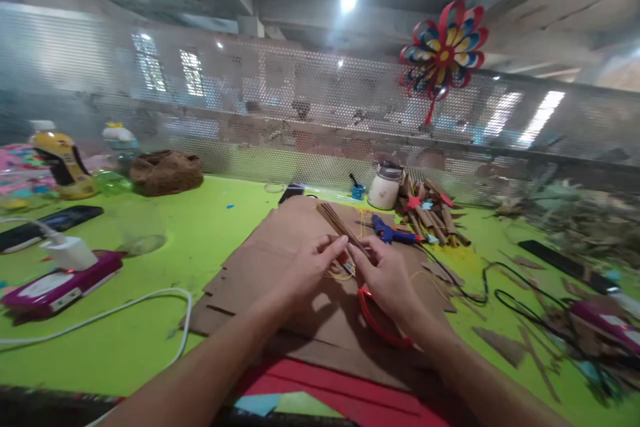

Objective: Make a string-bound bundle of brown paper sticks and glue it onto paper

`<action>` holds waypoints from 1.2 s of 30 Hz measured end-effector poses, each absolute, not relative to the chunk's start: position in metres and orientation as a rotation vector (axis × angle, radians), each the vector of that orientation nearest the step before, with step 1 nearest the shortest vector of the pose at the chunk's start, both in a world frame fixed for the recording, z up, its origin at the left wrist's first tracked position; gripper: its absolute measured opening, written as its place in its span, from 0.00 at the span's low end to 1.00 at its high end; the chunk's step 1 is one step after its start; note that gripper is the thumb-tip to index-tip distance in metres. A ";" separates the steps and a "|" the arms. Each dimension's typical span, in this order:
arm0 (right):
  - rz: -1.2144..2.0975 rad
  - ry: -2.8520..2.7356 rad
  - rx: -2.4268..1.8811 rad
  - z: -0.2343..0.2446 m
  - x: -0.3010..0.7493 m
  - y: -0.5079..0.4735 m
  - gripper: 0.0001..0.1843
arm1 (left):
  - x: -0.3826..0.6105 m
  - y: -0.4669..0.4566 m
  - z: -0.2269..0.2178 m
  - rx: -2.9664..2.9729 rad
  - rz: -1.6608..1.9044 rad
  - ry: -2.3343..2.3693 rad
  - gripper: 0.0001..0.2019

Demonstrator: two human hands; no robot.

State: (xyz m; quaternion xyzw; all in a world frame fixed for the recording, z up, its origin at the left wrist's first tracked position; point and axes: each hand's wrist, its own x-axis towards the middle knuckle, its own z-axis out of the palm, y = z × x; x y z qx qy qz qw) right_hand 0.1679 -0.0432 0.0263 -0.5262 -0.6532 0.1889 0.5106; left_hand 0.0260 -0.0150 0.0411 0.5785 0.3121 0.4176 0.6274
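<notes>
1. Brown strip piece [336,219], ridged lengthwise, is held aslant above the cardboard [270,260], its far end angled away to the left. One roll or several stacked strips: cannot tell. It is raised between both hands at mid-body, probably so the person can see and finger it closely.
2. Cardboard lies flat over the green table [210,227] and partly over a red sheet [320,383]; likely serves as a work mat sparing the tabletop.
3. Red loop handle [385,330], probably scissors, rests on the cardboard just beneath the right hand; its other end is largely hidden. Presumably kept close for quick reach.
4. Blue glue gun [393,232] lies beyond the right hand, its black cord [463,293] trailing right, perhaps to keep the middle free.
5. Brown rolled pieces [435,217] are heaped beside a white jar [385,188] at the back, seemingly grouped out of the way.
6. Right hand [385,273]: thumb and fingers closed round the strip's near end.
7. Left hand [305,270]: fingers curled, thumb tip against or just beside the strip; whether it grips, cannot tell.
</notes>
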 end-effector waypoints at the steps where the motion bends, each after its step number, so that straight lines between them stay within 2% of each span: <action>1: 0.446 -1.570 -1.259 0.026 0.163 -0.047 0.16 | 0.027 -0.015 0.039 1.286 0.934 0.699 0.16; 4: 0.430 -1.597 -1.277 0.022 0.155 -0.054 0.15 | 0.026 -0.014 0.038 1.174 0.909 0.621 0.18; 12: 0.407 -1.645 -1.284 0.004 0.150 -0.044 0.15 | 0.029 -0.015 0.033 0.972 0.980 0.632 0.14; 28: 0.504 -1.567 -1.271 0.003 0.148 -0.044 0.11 | 0.034 -0.016 0.024 1.051 0.966 0.513 0.16; 36: 0.559 -1.588 -1.367 0.001 0.143 -0.048 0.12 | 0.035 -0.014 0.020 1.071 0.989 0.580 0.17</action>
